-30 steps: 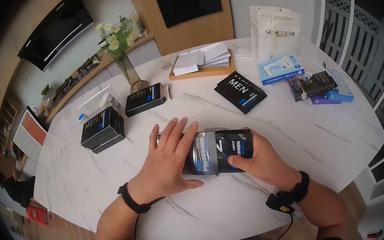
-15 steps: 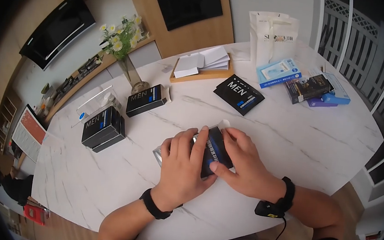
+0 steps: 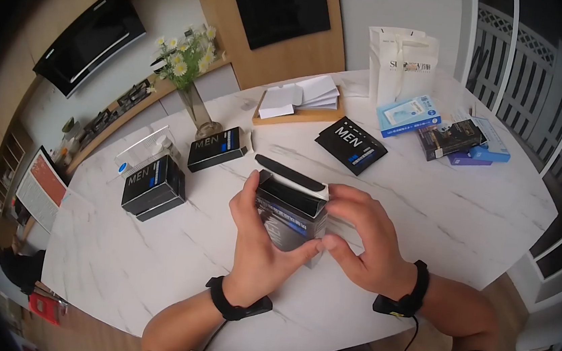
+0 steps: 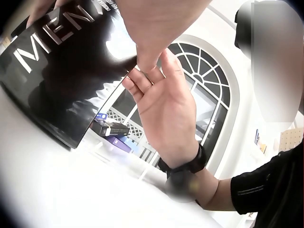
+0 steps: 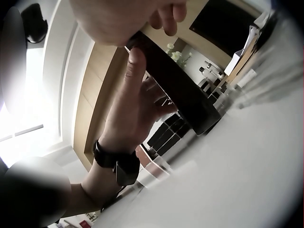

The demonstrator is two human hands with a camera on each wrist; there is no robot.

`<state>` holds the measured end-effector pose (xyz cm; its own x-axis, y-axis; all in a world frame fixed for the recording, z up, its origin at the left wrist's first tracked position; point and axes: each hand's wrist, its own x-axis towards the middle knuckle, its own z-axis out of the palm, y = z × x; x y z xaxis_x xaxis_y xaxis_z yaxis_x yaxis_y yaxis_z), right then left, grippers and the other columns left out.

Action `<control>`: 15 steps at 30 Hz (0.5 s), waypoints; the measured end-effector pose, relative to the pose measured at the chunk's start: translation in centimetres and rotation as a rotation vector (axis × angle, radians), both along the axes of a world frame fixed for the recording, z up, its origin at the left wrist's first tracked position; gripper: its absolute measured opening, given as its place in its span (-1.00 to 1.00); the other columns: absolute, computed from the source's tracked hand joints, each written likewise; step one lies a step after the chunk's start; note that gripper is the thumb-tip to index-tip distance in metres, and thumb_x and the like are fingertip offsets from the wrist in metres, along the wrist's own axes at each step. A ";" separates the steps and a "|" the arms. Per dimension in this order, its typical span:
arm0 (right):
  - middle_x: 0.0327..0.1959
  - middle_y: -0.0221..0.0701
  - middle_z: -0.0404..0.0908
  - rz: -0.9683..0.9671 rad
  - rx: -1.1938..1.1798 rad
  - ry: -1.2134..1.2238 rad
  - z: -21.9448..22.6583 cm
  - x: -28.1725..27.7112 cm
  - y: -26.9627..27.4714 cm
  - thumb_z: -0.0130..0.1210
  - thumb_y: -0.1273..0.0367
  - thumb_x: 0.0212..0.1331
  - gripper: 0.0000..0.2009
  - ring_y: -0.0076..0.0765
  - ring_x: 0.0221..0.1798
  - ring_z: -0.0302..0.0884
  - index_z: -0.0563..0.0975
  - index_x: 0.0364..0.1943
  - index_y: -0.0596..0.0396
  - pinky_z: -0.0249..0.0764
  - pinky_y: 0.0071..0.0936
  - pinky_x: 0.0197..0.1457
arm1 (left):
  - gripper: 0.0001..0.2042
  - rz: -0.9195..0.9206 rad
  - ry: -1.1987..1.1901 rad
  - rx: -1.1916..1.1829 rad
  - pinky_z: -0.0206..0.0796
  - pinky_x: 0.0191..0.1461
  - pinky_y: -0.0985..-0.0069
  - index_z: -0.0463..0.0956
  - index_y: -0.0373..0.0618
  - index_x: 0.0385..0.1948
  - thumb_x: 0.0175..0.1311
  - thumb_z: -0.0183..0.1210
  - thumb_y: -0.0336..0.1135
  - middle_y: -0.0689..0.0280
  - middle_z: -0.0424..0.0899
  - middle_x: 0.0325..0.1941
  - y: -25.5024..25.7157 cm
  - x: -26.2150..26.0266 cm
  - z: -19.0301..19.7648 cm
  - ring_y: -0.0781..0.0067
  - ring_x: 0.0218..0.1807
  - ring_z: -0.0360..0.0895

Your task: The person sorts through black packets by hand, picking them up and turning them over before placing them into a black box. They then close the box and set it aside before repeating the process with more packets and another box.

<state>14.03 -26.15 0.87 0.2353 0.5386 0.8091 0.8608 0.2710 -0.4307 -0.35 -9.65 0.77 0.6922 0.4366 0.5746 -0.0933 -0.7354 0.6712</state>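
A black carton (image 3: 284, 224) lettered MEN stands upright between both hands, low over the tabletop. Its top flap (image 3: 291, 174) is raised, and the inside looks dark. My left hand (image 3: 257, 251) grips the carton from the left, the thumb across its front and the fingers along its far left side. With the fingertips and thumb of my right hand (image 3: 376, 242), I hold its right edge near the top. The lettered face (image 4: 59, 52) fills the upper left of the left wrist view, while a dark narrow side (image 5: 173, 85) shows in the right wrist view.
Two stacked black boxes (image 3: 152, 189) and another black box (image 3: 218, 149) sit at left, near a flower vase (image 3: 199, 110). Ahead lie black MEN packets (image 3: 351, 145) and a wooden tray (image 3: 303, 118) of papers. Several boxes (image 3: 452, 138) lie by a white bag (image 3: 403, 65).
A black pouch was in my hands a second ago. The carton then appeared tilted between them and now stands upright, flap raised. My left thumb has come round its front.
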 end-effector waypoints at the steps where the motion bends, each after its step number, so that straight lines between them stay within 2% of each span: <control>1: 0.33 -0.09 0.57 0.000 0.008 -0.008 -0.1 0.1 0.1 0.35 0.34 0.29 -0.55 0.03 0.13 0.60 0.51 0.22 0.14 0.48 -0.16 0.22 | 0.29 0.054 0.009 0.064 0.37 0.44 0.15 -0.11 -0.27 0.58 -0.11 0.74 -0.10 -0.08 0.16 0.39 -0.3 -0.1 0.2 -0.12 0.40 0.37; 4: 0.33 -0.06 0.56 -0.009 -0.001 -0.016 0.3 -0.1 0.0 0.37 0.35 0.27 -0.49 0.05 0.14 0.61 0.47 0.27 0.16 0.50 -0.13 0.22 | 0.23 0.075 0.003 0.094 0.47 0.34 0.14 -0.02 -0.29 0.52 -0.12 0.73 -0.05 -0.14 0.17 0.40 -0.6 -0.5 0.4 -0.21 0.35 0.43; 7: 0.31 -0.02 0.55 -0.001 0.039 -0.003 0.5 0.0 0.3 0.39 0.38 0.25 -0.43 0.08 0.16 0.62 0.42 0.31 0.17 0.52 -0.11 0.23 | 0.12 0.121 0.015 0.282 0.58 0.16 0.14 0.10 -0.30 0.42 -0.11 0.72 -0.02 -0.20 0.18 0.43 -0.4 -1.1 0.4 -0.25 0.21 0.56; 10: 0.27 0.01 0.55 0.004 0.104 -0.038 0.6 0.4 0.6 0.40 0.42 0.22 -0.41 0.11 0.18 0.62 0.40 0.31 0.19 0.55 -0.11 0.22 | 0.01 0.113 -0.002 0.306 0.63 0.03 0.17 0.19 -0.30 0.33 -0.07 0.70 -0.04 -0.24 0.18 0.45 -0.7 -1.3 0.5 -0.23 0.10 0.64; 11: 0.25 0.02 0.56 0.003 0.126 -0.060 0.5 0.6 0.6 0.40 0.43 0.21 -0.41 0.12 0.18 0.62 0.40 0.31 0.19 0.57 -0.11 0.21 | -0.08 0.089 -0.063 0.365 0.64 -0.07 0.21 0.22 -0.30 0.27 -0.02 0.68 -0.07 -0.23 0.19 0.48 -0.6 -1.2 0.7 -0.16 -0.02 0.70; 15: 0.22 0.00 0.56 -0.026 0.107 -0.064 0.8 0.7 0.2 0.40 0.48 0.19 -0.41 0.12 0.16 0.63 0.41 0.31 0.19 0.60 -0.13 0.18 | -0.22 0.049 -0.074 0.309 0.61 -0.13 0.27 0.25 -0.30 0.26 0.13 0.58 -0.17 -0.18 0.28 0.47 0.1 -1.2 1.5 -0.09 -0.02 0.72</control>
